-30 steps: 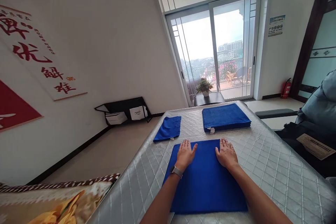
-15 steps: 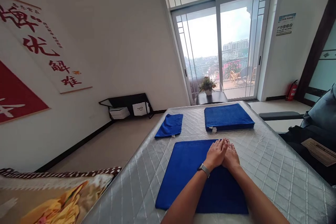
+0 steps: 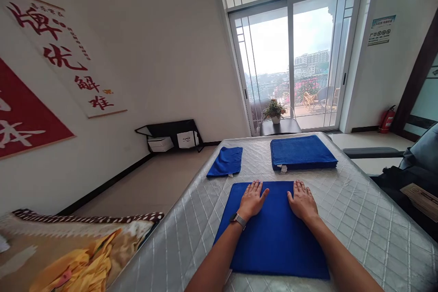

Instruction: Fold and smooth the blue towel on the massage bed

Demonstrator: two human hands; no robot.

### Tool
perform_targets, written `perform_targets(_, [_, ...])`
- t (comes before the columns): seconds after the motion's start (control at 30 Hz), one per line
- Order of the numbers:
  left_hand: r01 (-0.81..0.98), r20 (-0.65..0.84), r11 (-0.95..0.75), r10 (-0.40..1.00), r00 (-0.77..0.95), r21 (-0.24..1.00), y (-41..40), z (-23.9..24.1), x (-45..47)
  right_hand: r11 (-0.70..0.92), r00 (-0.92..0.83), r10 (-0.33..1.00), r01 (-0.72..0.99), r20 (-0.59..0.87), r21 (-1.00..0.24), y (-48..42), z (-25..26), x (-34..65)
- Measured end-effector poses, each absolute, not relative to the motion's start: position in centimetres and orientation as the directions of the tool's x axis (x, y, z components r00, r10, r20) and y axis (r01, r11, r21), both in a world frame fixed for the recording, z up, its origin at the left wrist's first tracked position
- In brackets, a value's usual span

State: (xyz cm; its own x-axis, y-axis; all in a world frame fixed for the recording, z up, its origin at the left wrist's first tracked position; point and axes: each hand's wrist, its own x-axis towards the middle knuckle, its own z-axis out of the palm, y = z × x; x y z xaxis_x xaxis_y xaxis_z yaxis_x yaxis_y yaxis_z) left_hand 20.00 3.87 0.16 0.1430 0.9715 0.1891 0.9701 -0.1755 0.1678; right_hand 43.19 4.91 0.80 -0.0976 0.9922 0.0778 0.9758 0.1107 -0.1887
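Observation:
A blue cloth (image 3: 277, 237) lies spread flat on the quilted silver-grey cover (image 3: 362, 219) in front of me. My left hand (image 3: 252, 200) rests palm down on its upper left part, with a watch on the wrist. On its upper right edge lies my right hand (image 3: 302, 200), also palm down. Both hands have their fingers stretched out and thumbs apart, and hold nothing. Beyond the cloth, to the right, is a stack of folded blue cloths (image 3: 303, 151) with a white tag at its near edge. A smaller blue cloth (image 3: 226, 161) lies at the far left.
Left of the covered surface, a yellow cloth (image 3: 82, 262) lies on a beige blanket (image 3: 20, 242). A potted plant (image 3: 275, 110) stands on a dark table (image 3: 280, 127) by the glass door. Dark bags with a cardboard piece (image 3: 422, 200) sit at the right edge.
My hands were together near the cloth's upper right; now they are apart. The left hand has slid left across the cloth. The view has shifted slightly left.

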Motion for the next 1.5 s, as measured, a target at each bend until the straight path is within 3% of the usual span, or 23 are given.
perform_targets(0.47, [0.991,0.163,-0.015,0.987,-0.007,0.132,2.8,0.1,12.1,0.114,-0.103,0.993,0.977,0.065,-0.18,4.9,0.9,43.1])
perform_targets(0.73, [0.985,0.172,0.002,0.985,-0.032,0.173,2.8,-0.1,12.3,0.219,-0.187,0.961,0.965,0.205,-0.145,4.8,0.8,43.2])
perform_targets(1.03, [0.982,0.179,0.009,0.983,-0.043,0.189,2.8,-0.2,12.3,0.192,-0.185,0.98,0.971,0.067,-0.138,5.0,0.7,43.3])
perform_targets(1.5, [0.996,0.153,0.018,0.988,-0.031,0.09,2.9,-0.2,12.5,0.165,-0.158,0.986,0.963,0.047,-0.211,4.8,1.3,43.2])
